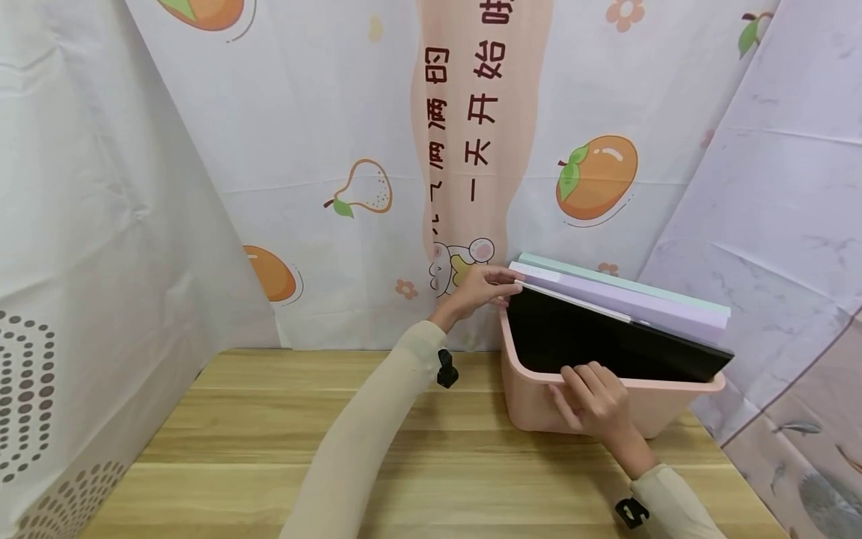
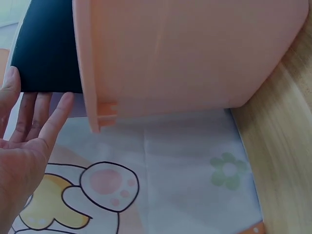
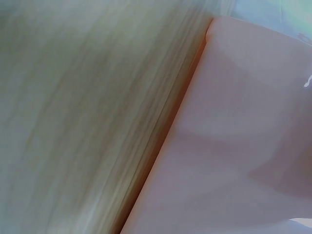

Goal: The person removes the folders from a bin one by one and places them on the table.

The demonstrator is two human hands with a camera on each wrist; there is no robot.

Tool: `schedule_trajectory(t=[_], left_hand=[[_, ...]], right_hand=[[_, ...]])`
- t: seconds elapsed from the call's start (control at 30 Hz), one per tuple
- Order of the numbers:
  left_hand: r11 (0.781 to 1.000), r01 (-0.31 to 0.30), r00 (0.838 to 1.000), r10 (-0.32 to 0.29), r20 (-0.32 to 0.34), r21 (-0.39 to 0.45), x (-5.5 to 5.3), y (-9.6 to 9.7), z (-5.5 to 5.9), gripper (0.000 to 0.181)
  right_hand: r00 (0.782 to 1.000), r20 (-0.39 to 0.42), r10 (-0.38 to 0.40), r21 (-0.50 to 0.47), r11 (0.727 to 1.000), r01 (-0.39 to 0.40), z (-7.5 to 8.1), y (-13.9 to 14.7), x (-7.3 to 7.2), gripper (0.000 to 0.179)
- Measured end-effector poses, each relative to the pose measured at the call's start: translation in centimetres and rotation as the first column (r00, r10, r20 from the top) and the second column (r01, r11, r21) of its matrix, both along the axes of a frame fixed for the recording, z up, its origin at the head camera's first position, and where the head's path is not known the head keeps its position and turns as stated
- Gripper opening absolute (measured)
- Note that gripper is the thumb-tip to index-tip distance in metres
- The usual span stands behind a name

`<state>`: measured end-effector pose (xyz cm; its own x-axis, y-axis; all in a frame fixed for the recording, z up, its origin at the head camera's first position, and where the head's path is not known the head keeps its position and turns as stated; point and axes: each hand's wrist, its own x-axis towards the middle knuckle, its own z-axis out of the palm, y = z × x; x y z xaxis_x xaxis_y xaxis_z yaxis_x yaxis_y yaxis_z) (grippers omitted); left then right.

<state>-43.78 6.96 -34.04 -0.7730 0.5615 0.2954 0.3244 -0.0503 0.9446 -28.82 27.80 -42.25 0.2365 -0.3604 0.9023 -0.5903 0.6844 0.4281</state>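
Note:
A pink plastic bin stands on the right of the table with several flat, folder-like items in it. In front is a black folder with a white strip along its top edge, leaning back and rising past the rim. Behind it are a lavender folder and a mint-green one. My left hand holds the black folder by its upper left corner; in the left wrist view, thumb and fingers lie about its edge. My right hand grips the bin's front rim, fingers over it and thumb outside.
The wooden table spreads left and forward of the bin. A printed white curtain hangs right behind the table and bin. More cloth hangs at the left and right sides. Black wrist mounts sit on both sleeves.

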Motion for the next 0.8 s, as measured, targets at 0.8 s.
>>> schedule_trajectory(t=[0.8], left_hand=[[0.995, 0.073, 0.997, -0.075, -0.026, -0.071, 1.1, 0.0, 1.6, 0.031]], right_hand=[[1.0, -0.018, 0.003, 0.001, 1.0, -0.003, -0.1, 0.0, 0.0, 0.041]])
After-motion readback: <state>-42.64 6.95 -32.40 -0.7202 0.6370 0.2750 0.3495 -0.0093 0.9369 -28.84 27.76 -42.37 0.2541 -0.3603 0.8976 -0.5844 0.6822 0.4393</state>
